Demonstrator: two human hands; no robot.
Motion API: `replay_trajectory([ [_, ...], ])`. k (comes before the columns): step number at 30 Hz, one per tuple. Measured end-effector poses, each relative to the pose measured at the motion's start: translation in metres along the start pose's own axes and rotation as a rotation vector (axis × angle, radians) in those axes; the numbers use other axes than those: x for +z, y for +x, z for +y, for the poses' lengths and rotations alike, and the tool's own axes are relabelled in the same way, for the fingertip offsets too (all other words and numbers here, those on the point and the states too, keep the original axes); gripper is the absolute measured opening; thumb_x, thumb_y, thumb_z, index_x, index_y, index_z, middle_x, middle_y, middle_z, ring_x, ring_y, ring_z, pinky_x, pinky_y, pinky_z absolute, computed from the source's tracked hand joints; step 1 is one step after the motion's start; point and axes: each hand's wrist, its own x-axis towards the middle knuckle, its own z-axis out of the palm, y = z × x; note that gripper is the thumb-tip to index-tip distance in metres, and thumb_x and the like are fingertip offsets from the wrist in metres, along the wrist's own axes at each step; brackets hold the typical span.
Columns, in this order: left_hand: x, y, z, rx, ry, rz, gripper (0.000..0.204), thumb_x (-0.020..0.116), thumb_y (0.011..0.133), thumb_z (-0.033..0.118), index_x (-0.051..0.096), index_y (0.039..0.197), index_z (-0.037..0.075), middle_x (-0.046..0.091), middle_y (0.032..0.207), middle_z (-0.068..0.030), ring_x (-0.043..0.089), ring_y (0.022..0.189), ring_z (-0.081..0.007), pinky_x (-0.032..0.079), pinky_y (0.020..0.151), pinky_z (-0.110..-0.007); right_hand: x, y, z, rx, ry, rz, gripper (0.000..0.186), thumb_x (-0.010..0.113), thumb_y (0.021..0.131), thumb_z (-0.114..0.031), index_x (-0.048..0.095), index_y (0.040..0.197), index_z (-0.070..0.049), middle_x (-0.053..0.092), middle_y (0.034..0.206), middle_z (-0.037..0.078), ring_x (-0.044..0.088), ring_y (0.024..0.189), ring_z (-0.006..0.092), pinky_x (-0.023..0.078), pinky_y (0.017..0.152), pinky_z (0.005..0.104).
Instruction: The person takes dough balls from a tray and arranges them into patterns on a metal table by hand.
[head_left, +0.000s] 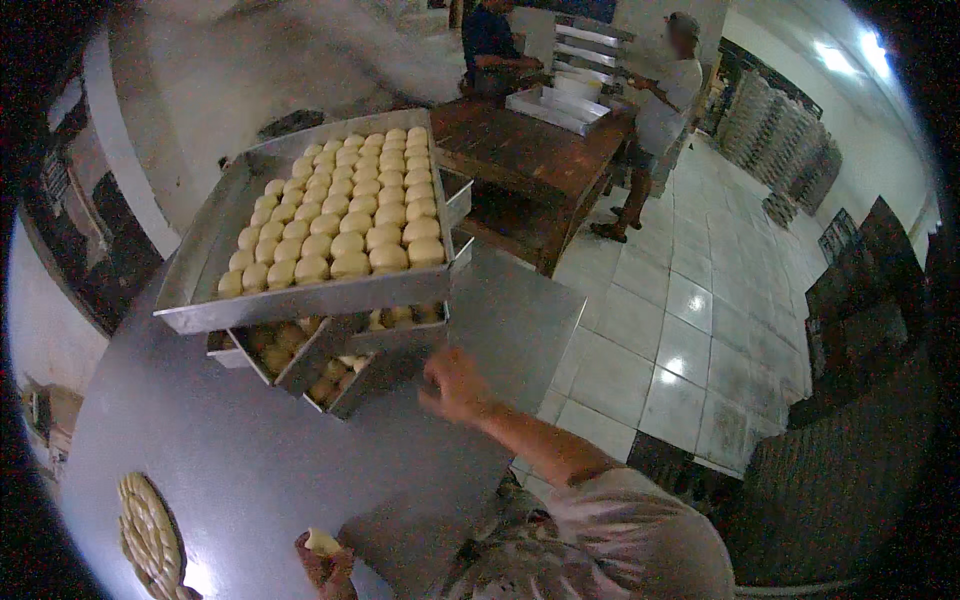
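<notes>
Steel tray stack (300,300) on the grey table (250,470); trays cross-stacked, we judge so dough balls (340,215) stay uncrushed. Top tray's long axis runs away from us. Right hand (452,385) near the stack's lower corner, grip unclear. Left hand (325,560) clamps a dough piece (322,541) below the stack.

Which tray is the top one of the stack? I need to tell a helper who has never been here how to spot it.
On the grey metal worktable, find the stack of metal trays near its far end, beyond the right hand. The top tray sits uppermost, turned askew over the others. Only its rows of pale dough balls lie fully in view; the lower trays show just slivers.
</notes>
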Motion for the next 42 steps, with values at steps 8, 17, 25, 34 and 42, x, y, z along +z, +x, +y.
replay_trajectory([
  [8,0.015,0.038,-0.016,0.016,-0.162,0.066,0.019,0.060,0.082,0.003,0.048,0.094,0.011,0.050,0.086,-0.0006,0.047,0.078,-0.0103,0.043,0.068,-0.025,0.002,0.043,0.085,0.231,-0.079,-0.095,0.029,0.064,0.071,-0.024,0.056,0.090,-0.004,0.053,0.092,0.015,0.048,0.099,0.0334,0.034,0.091,0.0445],
  [17,0.101,0.077,-0.034,0.061,-0.067,0.125,0.012,0.060,0.081,0.005,0.051,0.087,0.009,0.047,0.072,0.0017,0.043,0.061,-0.0095,0.040,0.055,-0.024,-0.046,0.050,0.122,0.078,-0.005,-0.240,0.026,0.063,0.071,-0.014,0.057,0.094,-0.004,0.053,0.102,0.016,0.046,0.104,0.0343,0.037,0.091,0.0407],
  [25,0.135,0.095,-0.037,0.153,0.159,0.324,0.019,0.057,0.082,0.009,0.043,0.094,0.005,0.046,0.080,-0.0024,0.045,0.072,-0.0114,0.040,0.060,-0.027,-0.107,0.065,0.209,0.178,0.635,-0.320,0.039,0.060,0.075,-0.031,0.055,0.103,-0.004,0.056,0.099,0.011,0.054,0.092,0.0277,0.045,0.081,0.0400],
  [34,0.140,0.096,-0.060,0.152,0.777,0.374,0.016,0.062,0.072,0.013,0.048,0.070,0.004,0.053,0.076,-0.0140,0.051,0.072,-0.0355,0.042,0.062,-0.039,-0.228,0.337,0.041,-0.616,0.516,0.284,0.032,0.055,0.076,-0.011,0.053,0.108,-0.007,0.053,0.105,0.010,0.051,0.100,0.0237,0.043,0.086,0.0342],
  [42,0.159,0.101,-0.052,0.304,0.977,0.368,0.024,0.064,0.074,0.029,0.054,0.072,0.007,0.057,0.077,-0.0133,0.055,0.073,-0.0347,0.042,0.063,-0.044,-0.084,0.521,-0.011,-0.305,0.224,0.211,0.034,0.053,0.084,-0.029,0.057,0.101,0.000,0.058,0.095,0.021,0.055,0.097,0.0314,0.043,0.083,0.0413],
])
